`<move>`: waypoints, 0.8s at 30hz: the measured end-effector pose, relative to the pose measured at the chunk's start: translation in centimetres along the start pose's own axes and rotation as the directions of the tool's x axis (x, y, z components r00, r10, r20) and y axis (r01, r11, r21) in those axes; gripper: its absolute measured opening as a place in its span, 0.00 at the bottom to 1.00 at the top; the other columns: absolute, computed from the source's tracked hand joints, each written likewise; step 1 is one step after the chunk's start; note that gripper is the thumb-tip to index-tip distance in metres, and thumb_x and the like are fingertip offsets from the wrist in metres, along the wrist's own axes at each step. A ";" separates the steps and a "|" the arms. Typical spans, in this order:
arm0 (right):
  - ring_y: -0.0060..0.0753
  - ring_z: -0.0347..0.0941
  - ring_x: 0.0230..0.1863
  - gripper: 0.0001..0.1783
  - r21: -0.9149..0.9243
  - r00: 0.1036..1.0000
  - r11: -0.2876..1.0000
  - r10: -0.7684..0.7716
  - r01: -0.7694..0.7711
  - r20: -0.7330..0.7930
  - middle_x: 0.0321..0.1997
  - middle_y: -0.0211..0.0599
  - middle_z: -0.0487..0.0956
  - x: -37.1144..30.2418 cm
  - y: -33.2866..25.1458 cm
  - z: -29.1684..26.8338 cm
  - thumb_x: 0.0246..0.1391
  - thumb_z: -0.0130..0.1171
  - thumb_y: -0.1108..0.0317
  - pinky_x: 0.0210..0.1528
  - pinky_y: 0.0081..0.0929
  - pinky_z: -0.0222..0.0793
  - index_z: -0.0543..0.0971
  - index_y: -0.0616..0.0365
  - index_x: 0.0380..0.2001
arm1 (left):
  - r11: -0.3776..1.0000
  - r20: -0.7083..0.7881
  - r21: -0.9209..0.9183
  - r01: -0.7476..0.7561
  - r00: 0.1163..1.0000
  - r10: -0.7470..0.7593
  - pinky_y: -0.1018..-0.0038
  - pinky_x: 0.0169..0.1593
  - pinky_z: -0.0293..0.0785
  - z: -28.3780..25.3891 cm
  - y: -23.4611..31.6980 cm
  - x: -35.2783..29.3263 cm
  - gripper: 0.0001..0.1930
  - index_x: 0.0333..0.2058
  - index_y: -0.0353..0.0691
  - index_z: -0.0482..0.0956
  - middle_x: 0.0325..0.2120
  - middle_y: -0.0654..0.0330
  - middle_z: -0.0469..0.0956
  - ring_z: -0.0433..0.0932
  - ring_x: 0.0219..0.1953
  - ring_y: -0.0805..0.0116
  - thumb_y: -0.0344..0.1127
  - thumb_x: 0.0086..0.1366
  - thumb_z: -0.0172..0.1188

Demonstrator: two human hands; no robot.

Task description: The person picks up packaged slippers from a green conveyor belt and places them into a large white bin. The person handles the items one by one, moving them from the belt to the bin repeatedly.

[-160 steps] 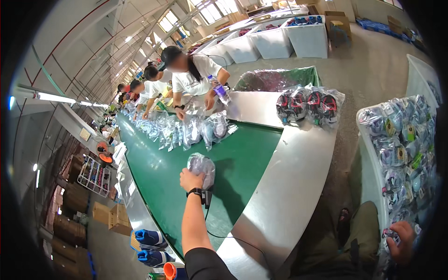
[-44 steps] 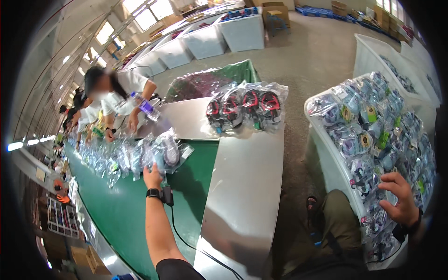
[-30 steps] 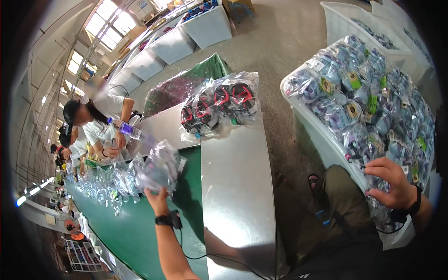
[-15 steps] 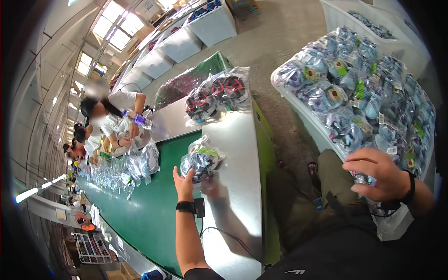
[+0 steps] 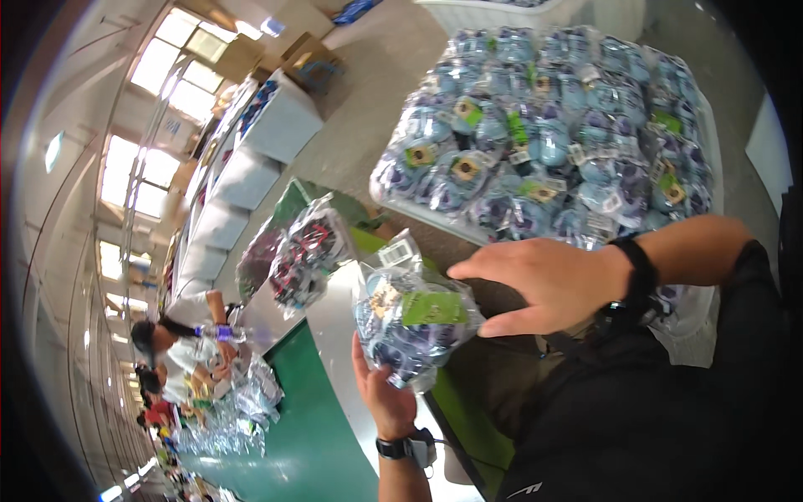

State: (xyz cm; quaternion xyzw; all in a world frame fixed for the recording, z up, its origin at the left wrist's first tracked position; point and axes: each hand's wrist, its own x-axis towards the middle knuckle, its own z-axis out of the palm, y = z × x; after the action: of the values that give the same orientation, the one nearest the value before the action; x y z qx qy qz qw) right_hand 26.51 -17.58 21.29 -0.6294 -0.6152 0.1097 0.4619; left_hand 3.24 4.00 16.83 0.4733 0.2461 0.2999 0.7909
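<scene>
The left hand [image 5: 386, 400] gripped a clear plastic bag [image 5: 411, 322] of bluish goods from below, holding it up just beside the metal table [image 5: 330, 322]. The right hand [image 5: 548, 283] hovered flat beside the bag, fingers spread, holding nothing. Beyond the bag, a white bin [image 5: 715, 151] was heaped with similar packets [image 5: 544, 134].

Green conveyor belt [image 5: 293, 435] runs along lower left, w/ metal side table [image 5: 335, 335] adjoining. Loose clear bags [image 5: 242, 402] lie on belt near co-workers [image 5: 180, 351] at far side. Bagged bundle of red-black items [image 5: 305, 251] rests at table's far end. White bins [image 5: 251, 159] line the floor beyond. Cardboard box [image 5: 314, 63] stands near windows [image 5: 159, 84].
</scene>
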 end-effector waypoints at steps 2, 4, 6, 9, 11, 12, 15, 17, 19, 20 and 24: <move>0.56 0.76 0.53 0.36 0.071 0.999 0.996 0.043 -0.044 0.024 0.52 0.57 0.77 -0.5 1.2 1.1 0.55 0.66 0.55 0.54 0.42 0.73 0.71 0.70 0.59 | 0.999 0.017 -0.024 0.045 0.999 -0.045 0.55 0.67 0.68 2.5 -1.6 -1.5 0.42 0.71 0.36 0.54 0.64 0.48 0.65 0.68 0.64 0.51 0.26 0.54 0.50; 0.55 0.77 0.52 0.36 0.148 0.996 0.987 0.055 -0.064 0.065 0.51 0.57 0.78 -1.3 1.4 1.4 0.55 0.66 0.58 0.53 0.42 0.73 0.70 0.70 0.60 | 0.999 -0.010 -0.041 0.025 1.000 -0.025 0.56 0.68 0.65 3.9 -3.0 -3.1 0.44 0.72 0.37 0.52 0.66 0.48 0.63 0.66 0.66 0.51 0.27 0.54 0.52; 0.54 0.77 0.50 0.35 0.198 0.982 0.968 0.130 -0.155 0.134 0.50 0.57 0.78 -2.5 0.7 1.0 0.54 0.66 0.61 0.51 0.42 0.74 0.69 0.70 0.60 | 0.998 -0.006 -0.053 0.021 1.000 -0.021 0.56 0.68 0.64 4.4 -4.0 -4.1 0.44 0.72 0.37 0.51 0.66 0.48 0.62 0.65 0.66 0.52 0.28 0.55 0.52; 0.53 0.78 0.48 0.32 0.213 0.974 0.954 0.190 -0.212 0.122 0.48 0.56 0.79 -3.7 0.3 1.0 0.54 0.63 0.66 0.49 0.42 0.74 0.70 0.70 0.60 | 0.998 -0.004 -0.036 0.045 0.999 -0.046 0.57 0.69 0.62 4.2 -4.9 -5.3 0.43 0.73 0.38 0.49 0.67 0.50 0.61 0.63 0.67 0.53 0.33 0.59 0.54; 0.53 0.79 0.43 0.26 0.289 0.968 0.925 0.216 -0.246 0.131 0.44 0.57 0.81 -3.8 0.4 1.3 0.58 0.56 0.69 0.47 0.40 0.73 0.72 0.70 0.58 | 0.996 -0.038 -0.059 0.068 0.997 -0.070 0.57 0.69 0.62 4.2 -5.4 -6.1 0.40 0.73 0.38 0.49 0.67 0.50 0.61 0.64 0.67 0.53 0.36 0.64 0.54; 0.53 0.80 0.42 0.25 0.310 0.961 0.913 0.228 -0.266 0.155 0.42 0.57 0.81 -3.8 1.0 1.5 0.59 0.54 0.69 0.46 0.40 0.73 0.72 0.70 0.58 | 0.996 -0.002 -0.024 0.085 0.996 -0.085 0.56 0.68 0.63 4.6 -5.2 -6.3 0.38 0.72 0.38 0.49 0.67 0.50 0.62 0.65 0.67 0.53 0.43 0.69 0.53; 0.49 0.80 0.39 0.22 0.314 0.945 0.898 0.253 -0.309 0.206 0.40 0.57 0.82 -4.0 1.2 1.3 0.63 0.48 0.69 0.44 0.37 0.73 0.74 0.68 0.57 | 0.972 -0.021 -0.183 0.149 0.988 -0.155 0.54 0.67 0.66 4.1 -5.8 -6.8 0.36 0.72 0.38 0.50 0.66 0.50 0.62 0.67 0.66 0.52 0.45 0.72 0.52; 0.46 0.81 0.37 0.22 0.291 0.916 0.880 0.304 -0.376 0.263 0.39 0.56 0.82 -3.9 1.3 1.1 0.63 0.47 0.69 0.43 0.37 0.73 0.74 0.67 0.58 | 0.976 -0.049 -0.161 0.147 0.986 -0.157 0.54 0.67 0.66 4.7 -6.0 -6.8 0.35 0.72 0.38 0.50 0.66 0.50 0.62 0.67 0.66 0.52 0.44 0.72 0.51; 0.39 0.80 0.32 0.22 0.310 0.944 0.900 0.245 -0.306 0.220 0.37 0.52 0.82 -3.8 2.0 1.3 0.64 0.47 0.69 0.39 0.35 0.74 0.74 0.66 0.58 | 0.977 -0.066 -0.141 0.157 0.984 -0.167 0.54 0.67 0.66 5.1 -5.8 -6.8 0.35 0.71 0.38 0.50 0.66 0.50 0.63 0.67 0.65 0.51 0.44 0.72 0.51; 0.37 0.80 0.31 0.22 0.305 0.957 0.914 0.214 -0.268 0.197 0.37 0.52 0.82 -4.1 2.7 1.5 0.64 0.47 0.69 0.39 0.35 0.74 0.74 0.66 0.59 | 0.974 -0.070 -0.147 0.171 0.981 -0.183 0.53 0.67 0.66 5.3 -5.8 -6.9 0.35 0.72 0.39 0.50 0.66 0.50 0.63 0.67 0.65 0.51 0.44 0.72 0.50; 0.30 0.80 0.29 0.23 0.340 0.921 0.868 0.278 -0.363 0.273 0.39 0.46 0.82 -3.5 2.6 0.7 0.64 0.44 0.69 0.36 0.31 0.76 0.73 0.65 0.59 | 0.943 -0.069 -0.215 0.254 0.959 -0.274 0.55 0.67 0.65 5.2 -6.0 -6.5 0.33 0.71 0.39 0.53 0.65 0.52 0.65 0.67 0.65 0.53 0.45 0.73 0.49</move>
State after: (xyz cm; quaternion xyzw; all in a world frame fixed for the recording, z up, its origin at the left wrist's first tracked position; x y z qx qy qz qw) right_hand 26.97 -19.88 17.57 -0.6048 -0.5143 0.3708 0.4819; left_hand 3.62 -5.91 14.39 0.3372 0.3135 0.2376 0.8553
